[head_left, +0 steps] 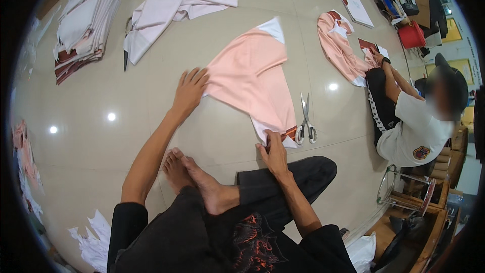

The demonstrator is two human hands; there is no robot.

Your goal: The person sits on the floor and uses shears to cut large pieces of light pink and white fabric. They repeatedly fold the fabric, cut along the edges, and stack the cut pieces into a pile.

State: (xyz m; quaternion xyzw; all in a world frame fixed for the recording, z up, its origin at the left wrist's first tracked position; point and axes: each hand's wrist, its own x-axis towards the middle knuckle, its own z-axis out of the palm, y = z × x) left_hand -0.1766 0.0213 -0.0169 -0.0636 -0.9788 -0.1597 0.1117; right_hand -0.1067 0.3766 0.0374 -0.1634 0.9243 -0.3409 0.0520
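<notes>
A peach fabric piece [245, 68] with white corners lies spread on the floor in front of me. At its left edge, my left hand [190, 91] rests with fingers spread, the fingertips touching the cloth. My right hand [275, 154] is at the near corner, its bent fingers closed on the cloth beside a dark red and orange patterned band [289, 134]. Part of that corner is hidden under the fingers. Just right of the cloth lie scissors [305, 121] with white and grey handles, their blades slightly parted and pointing away from me.
Folded fabric stacks [86, 30] stand at the far left. Near them, a pale cloth [161, 12] covers part of another pair of scissors [126, 53]. At right, a seated co-worker [419, 116] handles a peach cloth [338, 45]. White scraps [93, 242] lie at lower left.
</notes>
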